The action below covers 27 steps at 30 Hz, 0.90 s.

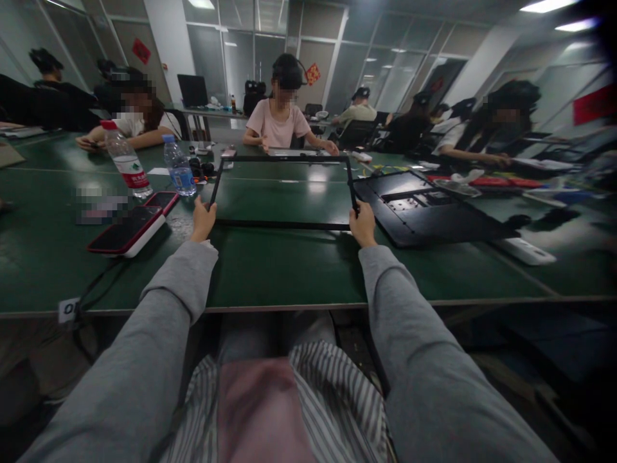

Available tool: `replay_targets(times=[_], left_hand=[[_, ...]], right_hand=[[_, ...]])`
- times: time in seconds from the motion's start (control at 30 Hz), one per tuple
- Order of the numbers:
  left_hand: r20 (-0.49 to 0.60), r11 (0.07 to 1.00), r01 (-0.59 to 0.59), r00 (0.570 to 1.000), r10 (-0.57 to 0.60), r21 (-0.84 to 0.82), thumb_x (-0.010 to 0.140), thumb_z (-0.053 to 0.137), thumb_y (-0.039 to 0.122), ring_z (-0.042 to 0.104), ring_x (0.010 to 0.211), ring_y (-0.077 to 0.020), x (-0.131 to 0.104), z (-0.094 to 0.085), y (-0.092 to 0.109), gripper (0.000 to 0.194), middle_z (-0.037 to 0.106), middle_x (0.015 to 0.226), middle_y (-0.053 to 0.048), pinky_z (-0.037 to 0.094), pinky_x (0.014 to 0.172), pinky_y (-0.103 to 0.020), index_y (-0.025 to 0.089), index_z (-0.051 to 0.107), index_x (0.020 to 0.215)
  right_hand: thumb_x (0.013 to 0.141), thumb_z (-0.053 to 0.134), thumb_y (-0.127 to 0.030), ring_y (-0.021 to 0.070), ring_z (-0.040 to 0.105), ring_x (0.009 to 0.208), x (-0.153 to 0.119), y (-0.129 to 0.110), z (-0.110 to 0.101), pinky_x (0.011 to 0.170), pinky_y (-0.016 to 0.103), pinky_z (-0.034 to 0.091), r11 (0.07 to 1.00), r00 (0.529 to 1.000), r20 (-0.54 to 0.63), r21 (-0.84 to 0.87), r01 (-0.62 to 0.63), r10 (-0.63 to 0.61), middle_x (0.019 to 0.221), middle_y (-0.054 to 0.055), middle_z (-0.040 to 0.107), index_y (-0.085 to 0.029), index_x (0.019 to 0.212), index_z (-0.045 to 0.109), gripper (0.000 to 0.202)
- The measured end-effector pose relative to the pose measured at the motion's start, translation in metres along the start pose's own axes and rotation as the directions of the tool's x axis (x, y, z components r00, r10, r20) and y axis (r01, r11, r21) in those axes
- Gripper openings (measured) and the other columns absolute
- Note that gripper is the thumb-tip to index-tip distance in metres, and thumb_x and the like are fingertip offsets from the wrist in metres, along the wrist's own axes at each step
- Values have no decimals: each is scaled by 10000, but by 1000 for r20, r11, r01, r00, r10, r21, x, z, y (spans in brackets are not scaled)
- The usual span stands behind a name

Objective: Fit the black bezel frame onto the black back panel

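Note:
A thin black rectangular frame (284,225), like a screen bezel, is held up over the green table. My left hand (204,220) grips its left side near the lower corner. On the opposite side, my right hand (362,224) is closed round the right bar. The frame's middle is hollow, and the table top shows through it. Right beside my right hand lies a black panel (400,222), perhaps a monitor's back shell, with a cut-out showing parts inside. Two phones are left of my left hand: a larger one (128,230) on a white block and a smaller one (162,202).
A red-capped bottle (126,161) and a blue-capped bottle (179,168) stand at the left on the green table (289,276). A white power strip (525,251) lies at the right. Across the table sits a person in a pink shirt (282,122); other people work nearby.

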<state>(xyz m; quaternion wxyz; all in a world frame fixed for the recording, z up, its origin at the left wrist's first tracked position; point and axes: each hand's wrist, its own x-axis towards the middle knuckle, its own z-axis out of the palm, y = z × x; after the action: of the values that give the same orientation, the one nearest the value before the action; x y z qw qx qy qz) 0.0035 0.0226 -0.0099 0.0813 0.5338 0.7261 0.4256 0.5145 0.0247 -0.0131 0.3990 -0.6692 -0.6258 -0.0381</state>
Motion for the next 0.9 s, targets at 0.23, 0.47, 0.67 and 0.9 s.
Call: replay_targets(times=[0.23,0.47,0.67,0.9], left_hand=[[49,993,-24,999,18,113,1046,471,325,688,1311,-347,0,-2,-8,433,746,1364,-219,502,1144,-448,106,715,1329],[19,986,-46,999,43,162,1070,424,325,672,1337,-377,-11,-5,0,476,743,1363,-229,487,1147,-489,110,648,1431],[-26,988,-57,998,61,141,1087,391,328,670,1347,-368,-13,-11,7,489,723,1394,-233,493,1141,-482,116,599,1475],[-48,989,-74,996,81,127,1084,381,327,678,1330,-358,-12,-11,5,483,733,1389,-214,502,1134,-478,125,608,1459]], right_hand=[[946,475,-234,321,632,1294,1,6,6,1175,508,482,1000,998,61,16,-18,17,1380,229,685,-107,1412,634,508],[911,521,-213,324,663,1268,4,18,16,1161,503,493,996,986,151,44,-81,73,1320,231,724,-93,1353,653,477],[987,517,-372,343,638,1244,5,8,9,1134,551,491,996,993,86,24,-85,83,1333,233,677,-104,1525,527,602],[1038,373,-357,454,417,1488,3,14,-33,1148,752,382,942,892,-361,-91,-323,271,1540,297,447,-156,1668,359,662]])
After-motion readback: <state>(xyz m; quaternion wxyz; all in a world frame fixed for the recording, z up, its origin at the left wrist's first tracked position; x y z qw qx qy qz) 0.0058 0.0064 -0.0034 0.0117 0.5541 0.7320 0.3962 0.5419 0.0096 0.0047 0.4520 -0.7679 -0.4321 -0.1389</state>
